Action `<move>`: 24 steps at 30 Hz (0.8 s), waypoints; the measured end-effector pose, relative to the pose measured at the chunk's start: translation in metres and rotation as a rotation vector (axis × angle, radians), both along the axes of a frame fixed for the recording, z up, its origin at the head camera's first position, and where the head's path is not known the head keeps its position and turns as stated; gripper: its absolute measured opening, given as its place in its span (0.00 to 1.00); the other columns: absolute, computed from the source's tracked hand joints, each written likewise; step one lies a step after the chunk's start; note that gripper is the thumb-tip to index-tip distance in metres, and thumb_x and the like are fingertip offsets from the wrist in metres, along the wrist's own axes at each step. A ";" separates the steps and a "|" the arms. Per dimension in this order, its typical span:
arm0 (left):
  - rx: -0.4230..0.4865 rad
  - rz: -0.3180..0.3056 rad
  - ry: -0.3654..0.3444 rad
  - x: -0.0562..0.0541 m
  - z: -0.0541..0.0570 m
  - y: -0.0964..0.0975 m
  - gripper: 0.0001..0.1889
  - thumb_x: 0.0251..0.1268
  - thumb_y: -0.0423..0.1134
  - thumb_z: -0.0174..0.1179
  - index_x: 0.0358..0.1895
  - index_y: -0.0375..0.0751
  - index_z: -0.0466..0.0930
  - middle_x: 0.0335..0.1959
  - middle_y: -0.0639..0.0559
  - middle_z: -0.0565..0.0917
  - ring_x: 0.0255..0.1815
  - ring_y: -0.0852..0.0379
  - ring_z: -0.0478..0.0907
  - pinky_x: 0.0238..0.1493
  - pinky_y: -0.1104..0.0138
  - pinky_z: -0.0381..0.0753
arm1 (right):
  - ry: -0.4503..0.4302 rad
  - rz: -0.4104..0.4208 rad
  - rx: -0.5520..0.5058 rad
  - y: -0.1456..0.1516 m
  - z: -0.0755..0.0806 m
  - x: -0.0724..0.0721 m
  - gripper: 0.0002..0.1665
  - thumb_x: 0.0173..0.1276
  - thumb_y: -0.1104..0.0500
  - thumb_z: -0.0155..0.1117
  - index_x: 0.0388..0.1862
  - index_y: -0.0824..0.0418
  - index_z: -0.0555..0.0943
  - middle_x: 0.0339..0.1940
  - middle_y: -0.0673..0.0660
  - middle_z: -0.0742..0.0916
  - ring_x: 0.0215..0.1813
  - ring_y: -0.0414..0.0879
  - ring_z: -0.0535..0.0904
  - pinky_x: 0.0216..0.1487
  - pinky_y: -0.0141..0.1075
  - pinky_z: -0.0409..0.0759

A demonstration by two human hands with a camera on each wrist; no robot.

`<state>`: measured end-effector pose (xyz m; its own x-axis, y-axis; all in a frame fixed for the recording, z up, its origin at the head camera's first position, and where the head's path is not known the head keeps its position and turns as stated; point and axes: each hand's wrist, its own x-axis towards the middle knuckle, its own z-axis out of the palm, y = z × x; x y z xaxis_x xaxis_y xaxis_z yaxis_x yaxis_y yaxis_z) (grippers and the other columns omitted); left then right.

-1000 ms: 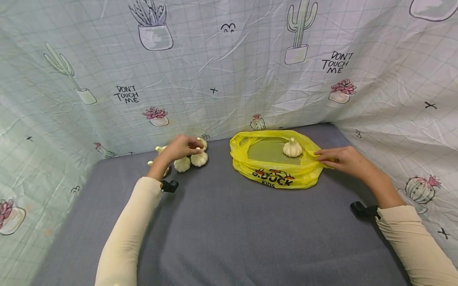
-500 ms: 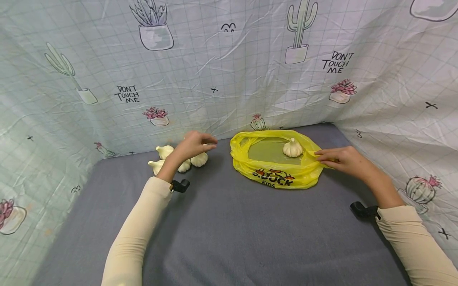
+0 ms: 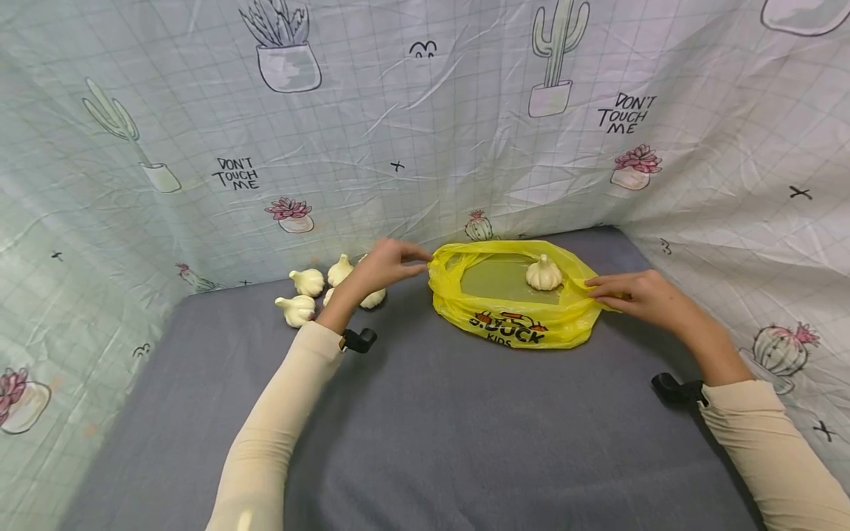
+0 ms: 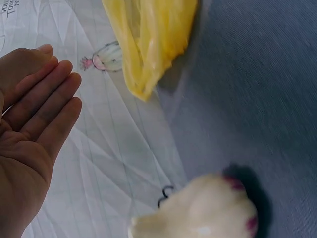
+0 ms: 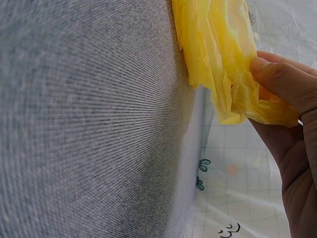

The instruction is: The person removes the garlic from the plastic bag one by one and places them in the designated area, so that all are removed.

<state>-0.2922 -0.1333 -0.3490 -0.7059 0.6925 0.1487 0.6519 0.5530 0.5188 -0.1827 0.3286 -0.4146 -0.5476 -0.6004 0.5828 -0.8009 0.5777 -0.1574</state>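
Observation:
A yellow plastic bag [image 3: 571,324] with its mouth spread wide stands toward the back of the table, a garlic bulb [image 3: 543,273] inside near its right end. My right hand [image 3: 640,296] pinches the bag's right rim between thumb and fingers; the right wrist view shows the bunched plastic [image 5: 225,64] there. My left hand [image 3: 384,267] has its fingertips close to the bag's left rim in the head view. In the left wrist view that hand's fingers [image 4: 59,121] are extended and hold nothing. Several garlic bulbs [image 3: 296,310] lie left of the bag, some partly hidden behind the left hand and wrist.
A grey cloth [image 3: 465,428] covers the table. Behind and at the sides hangs a pale sheet [image 3: 398,118] printed with cacti. Black wrist cameras [image 3: 674,389] sit on both wrists.
My left hand has moved right from over the garlic bulbs to the bag's left rim, uncovering some bulbs. The right hand and the bag stay in place.

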 end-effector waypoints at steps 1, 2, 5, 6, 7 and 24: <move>0.010 -0.009 0.002 0.000 0.000 0.003 0.14 0.73 0.39 0.64 0.56 0.40 0.87 0.51 0.44 0.88 0.50 0.51 0.86 0.53 0.56 0.84 | 0.001 0.004 0.000 0.000 0.000 0.000 0.19 0.46 0.75 0.78 0.40 0.62 0.92 0.45 0.61 0.91 0.38 0.43 0.89 0.29 0.23 0.74; 0.017 -0.014 0.006 -0.001 0.000 0.006 0.14 0.72 0.39 0.65 0.56 0.40 0.88 0.51 0.44 0.89 0.50 0.52 0.86 0.52 0.57 0.84 | 0.003 0.003 0.002 0.000 0.000 -0.001 0.19 0.47 0.75 0.78 0.40 0.62 0.92 0.45 0.61 0.91 0.38 0.43 0.89 0.29 0.23 0.74; 0.017 -0.025 0.013 -0.002 0.000 0.017 0.14 0.72 0.41 0.65 0.55 0.41 0.88 0.51 0.45 0.89 0.48 0.53 0.86 0.50 0.59 0.84 | 0.006 0.006 0.000 0.000 -0.001 -0.003 0.18 0.48 0.73 0.78 0.40 0.61 0.92 0.45 0.60 0.91 0.38 0.42 0.89 0.30 0.23 0.74; 0.011 -0.031 0.019 -0.002 0.000 0.020 0.14 0.72 0.42 0.65 0.55 0.41 0.88 0.51 0.46 0.89 0.48 0.54 0.86 0.49 0.59 0.84 | 0.006 0.003 0.002 0.000 -0.001 -0.003 0.19 0.47 0.74 0.78 0.40 0.61 0.92 0.45 0.60 0.91 0.39 0.42 0.89 0.30 0.23 0.74; 0.006 -0.039 0.020 -0.002 0.000 0.024 0.14 0.73 0.42 0.65 0.55 0.41 0.88 0.51 0.46 0.89 0.48 0.54 0.86 0.49 0.59 0.84 | 0.006 0.001 0.003 0.000 -0.002 -0.003 0.19 0.46 0.74 0.78 0.40 0.61 0.92 0.45 0.60 0.91 0.39 0.41 0.89 0.30 0.23 0.74; 0.105 -0.068 -0.090 -0.015 -0.006 0.093 0.16 0.73 0.43 0.64 0.58 0.42 0.86 0.54 0.49 0.88 0.53 0.57 0.84 0.56 0.64 0.81 | 0.030 -0.009 -0.009 -0.002 -0.001 0.000 0.18 0.48 0.73 0.78 0.40 0.62 0.92 0.45 0.60 0.91 0.41 0.49 0.90 0.37 0.22 0.79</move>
<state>-0.3070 -0.0405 -0.3548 -0.6718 0.7230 0.1613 0.6342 0.4487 0.6297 -0.1830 0.3264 -0.4158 -0.5352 -0.5898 0.6047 -0.8000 0.5838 -0.1386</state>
